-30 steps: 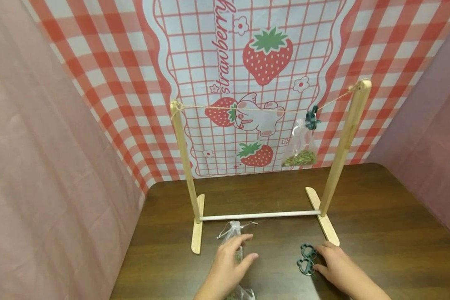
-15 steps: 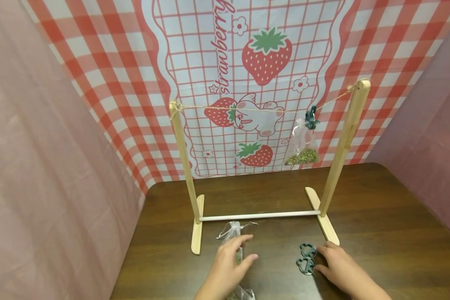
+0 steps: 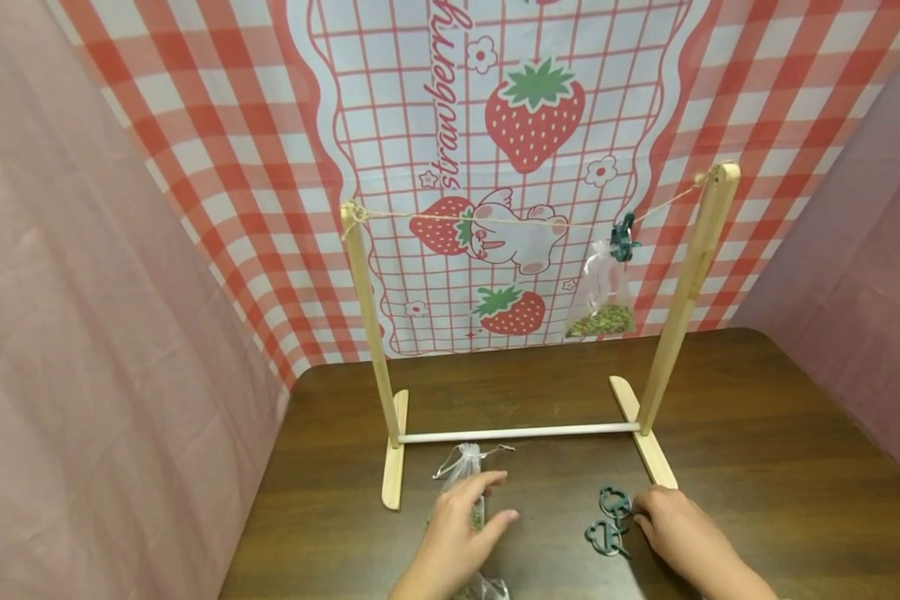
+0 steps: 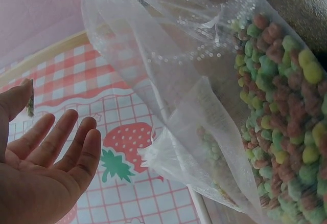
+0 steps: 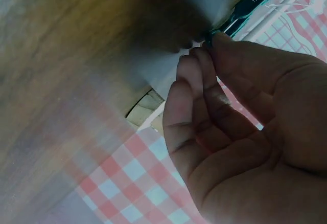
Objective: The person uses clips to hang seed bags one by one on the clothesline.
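Note:
My left hand point(image 3: 457, 525), fingers spread and relaxed, stays above a sheer drawstring bag point(image 3: 467, 463) on the table and partly hides it. In the left wrist view, a sheer bag of green, brown and yellow bits point(image 4: 286, 116) fills the right side, beside the open palm. At the right, my right hand point(image 3: 678, 527) pinches the end of a green plant clip point(image 3: 613, 502) between thumb and index finger; the right wrist view has this clip point(image 5: 255, 6) at the fingertips. A second green plant clip point(image 3: 606, 538) lies just nearer to me.
A wooden frame point(image 3: 678, 317) with a white lower bar point(image 3: 521, 432) stands on the brown table point(image 3: 555, 533). From its string point(image 3: 510, 219), a green clip point(image 3: 624, 239) holds a sheer bag of greenish bits point(image 3: 602, 312). Behind hangs a strawberry-print cloth point(image 3: 390, 100).
The nearer plant clip has shifted slightly left and towards me, apart from the other. My right thumb has come away from it to the farther clip. The left hand has hardly moved.

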`<state>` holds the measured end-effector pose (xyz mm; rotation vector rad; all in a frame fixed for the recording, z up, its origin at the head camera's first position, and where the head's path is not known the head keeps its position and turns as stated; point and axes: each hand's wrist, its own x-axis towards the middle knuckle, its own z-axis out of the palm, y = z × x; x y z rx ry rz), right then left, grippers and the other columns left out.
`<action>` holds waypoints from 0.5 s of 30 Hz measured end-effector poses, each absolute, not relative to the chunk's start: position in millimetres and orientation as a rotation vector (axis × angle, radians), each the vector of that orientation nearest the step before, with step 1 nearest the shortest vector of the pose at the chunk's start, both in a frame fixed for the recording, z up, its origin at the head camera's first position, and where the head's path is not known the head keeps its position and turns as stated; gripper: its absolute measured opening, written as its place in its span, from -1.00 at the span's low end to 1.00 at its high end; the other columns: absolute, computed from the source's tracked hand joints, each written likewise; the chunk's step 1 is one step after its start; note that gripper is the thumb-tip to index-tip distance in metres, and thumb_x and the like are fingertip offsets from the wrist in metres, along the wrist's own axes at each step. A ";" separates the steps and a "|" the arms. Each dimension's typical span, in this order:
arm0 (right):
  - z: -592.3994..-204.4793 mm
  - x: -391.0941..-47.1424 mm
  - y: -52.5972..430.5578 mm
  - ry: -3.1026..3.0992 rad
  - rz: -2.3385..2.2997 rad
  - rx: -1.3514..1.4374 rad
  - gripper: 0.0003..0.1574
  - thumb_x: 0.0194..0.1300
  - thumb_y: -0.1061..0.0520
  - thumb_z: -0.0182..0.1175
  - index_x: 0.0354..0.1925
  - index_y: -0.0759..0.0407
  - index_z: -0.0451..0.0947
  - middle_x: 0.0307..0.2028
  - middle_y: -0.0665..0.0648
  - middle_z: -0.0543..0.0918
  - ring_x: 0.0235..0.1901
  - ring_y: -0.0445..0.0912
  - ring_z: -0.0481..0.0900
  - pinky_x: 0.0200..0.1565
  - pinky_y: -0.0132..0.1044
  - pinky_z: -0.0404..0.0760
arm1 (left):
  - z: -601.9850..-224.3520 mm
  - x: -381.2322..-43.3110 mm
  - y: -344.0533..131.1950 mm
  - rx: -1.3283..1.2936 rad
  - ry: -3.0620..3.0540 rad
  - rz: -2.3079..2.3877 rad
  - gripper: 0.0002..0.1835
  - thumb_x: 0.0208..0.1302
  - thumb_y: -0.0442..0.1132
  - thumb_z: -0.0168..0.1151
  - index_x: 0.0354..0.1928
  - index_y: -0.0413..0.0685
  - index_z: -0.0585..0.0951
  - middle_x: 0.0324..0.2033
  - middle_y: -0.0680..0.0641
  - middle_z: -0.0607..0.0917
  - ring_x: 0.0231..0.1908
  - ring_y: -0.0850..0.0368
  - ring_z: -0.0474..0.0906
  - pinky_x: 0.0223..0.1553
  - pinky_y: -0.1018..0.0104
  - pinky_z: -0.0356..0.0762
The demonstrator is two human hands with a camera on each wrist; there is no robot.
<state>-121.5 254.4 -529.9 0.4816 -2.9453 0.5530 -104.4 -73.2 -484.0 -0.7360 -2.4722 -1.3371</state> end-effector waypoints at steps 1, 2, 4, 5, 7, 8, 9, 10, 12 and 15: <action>-529.6 -121.7 254.4 -2.947 0.552 0.472 -0.60 0.05 0.34 0.46 -0.59 -0.07 0.50 -0.54 -0.12 0.47 -0.50 -0.15 0.53 -0.47 -0.10 0.54 | -483.9 -104.2 -73.4 -0.736 -2.475 -1.338 -0.56 0.30 -0.18 0.43 0.20 -0.05 0.61 0.01 0.04 0.70 -0.09 0.20 0.57 -0.08 0.17 0.59; -529.1 -121.7 254.3 -2.948 0.551 0.469 -0.60 0.05 0.34 0.46 -0.60 -0.07 0.50 -0.54 -0.12 0.48 -0.50 -0.14 0.54 -0.47 -0.10 0.54 | -483.8 -104.2 -73.5 -0.737 -2.476 -1.339 -0.56 0.30 -0.18 0.43 0.20 -0.05 0.61 0.01 0.04 0.69 -0.09 0.20 0.57 -0.08 0.18 0.59; -528.0 -121.9 254.2 -2.949 0.539 0.457 -0.60 0.04 0.34 0.46 -0.60 -0.07 0.50 -0.54 -0.11 0.49 -0.50 -0.13 0.55 -0.48 -0.09 0.54 | -483.8 -104.3 -73.6 -0.738 -2.474 -1.336 -0.56 0.30 -0.18 0.43 0.20 -0.05 0.61 0.02 0.04 0.69 -0.08 0.20 0.58 -0.08 0.20 0.58; -527.3 -121.8 254.2 -2.954 0.530 0.451 -0.61 0.04 0.34 0.46 -0.60 -0.07 0.51 -0.54 -0.11 0.49 -0.50 -0.12 0.55 -0.50 -0.09 0.54 | -483.9 -104.5 -73.7 -0.738 -2.473 -1.333 -0.56 0.30 -0.19 0.43 0.20 -0.05 0.61 0.02 0.04 0.69 -0.08 0.20 0.58 -0.08 0.21 0.58; -525.8 -122.0 254.4 -2.956 0.514 0.455 -0.61 0.05 0.33 0.46 -0.60 -0.06 0.51 -0.55 -0.11 0.49 -0.52 -0.12 0.55 -0.52 -0.09 0.53 | -483.8 -104.6 -73.7 -0.738 -2.473 -1.330 -0.56 0.30 -0.19 0.43 0.20 -0.05 0.61 0.03 0.04 0.69 -0.08 0.20 0.58 -0.07 0.22 0.58; -524.8 -122.0 254.4 -2.955 0.507 0.460 -0.61 0.05 0.33 0.46 -0.60 -0.06 0.51 -0.55 -0.11 0.48 -0.52 -0.12 0.54 -0.53 -0.09 0.52 | -483.8 -104.6 -73.7 -0.738 -2.474 -1.331 -0.56 0.30 -0.19 0.43 0.20 -0.06 0.61 0.03 0.04 0.69 -0.08 0.20 0.58 -0.07 0.21 0.58; -524.1 -122.2 254.5 -2.948 0.501 0.461 -0.61 0.05 0.33 0.46 -0.60 -0.06 0.51 -0.55 -0.11 0.47 -0.53 -0.13 0.53 -0.53 -0.10 0.52 | -483.7 -104.5 -73.8 -0.735 -2.476 -1.330 -0.56 0.30 -0.19 0.43 0.20 -0.05 0.61 0.03 0.04 0.69 -0.08 0.20 0.58 -0.07 0.21 0.58; -523.3 -122.4 254.5 -2.940 0.495 0.466 -0.61 0.05 0.33 0.46 -0.61 -0.07 0.50 -0.55 -0.12 0.46 -0.54 -0.14 0.52 -0.54 -0.10 0.51 | -483.6 -104.3 -73.9 -0.732 -2.481 -1.330 -0.56 0.31 -0.19 0.43 0.20 -0.05 0.61 0.04 0.04 0.69 -0.08 0.20 0.58 -0.07 0.21 0.58; -521.6 -122.4 254.1 -2.905 0.494 0.488 -0.60 0.05 0.33 0.46 -0.61 -0.07 0.50 -0.56 -0.13 0.45 -0.55 -0.16 0.50 -0.53 -0.11 0.50 | -483.3 -103.6 -74.2 -0.726 -2.492 -1.329 -0.56 0.31 -0.18 0.43 0.20 -0.06 0.61 0.04 0.03 0.69 -0.07 0.20 0.58 -0.06 0.21 0.58; -518.7 -121.9 253.0 -2.829 0.504 0.532 -0.57 0.03 0.35 0.48 -0.61 -0.09 0.51 -0.55 -0.19 0.43 -0.54 -0.22 0.48 -0.52 -0.15 0.51 | -482.9 -102.3 -73.9 -0.726 -2.505 -1.326 -0.56 0.30 -0.19 0.43 0.19 -0.07 0.61 0.04 0.01 0.70 -0.07 0.19 0.58 -0.06 0.20 0.57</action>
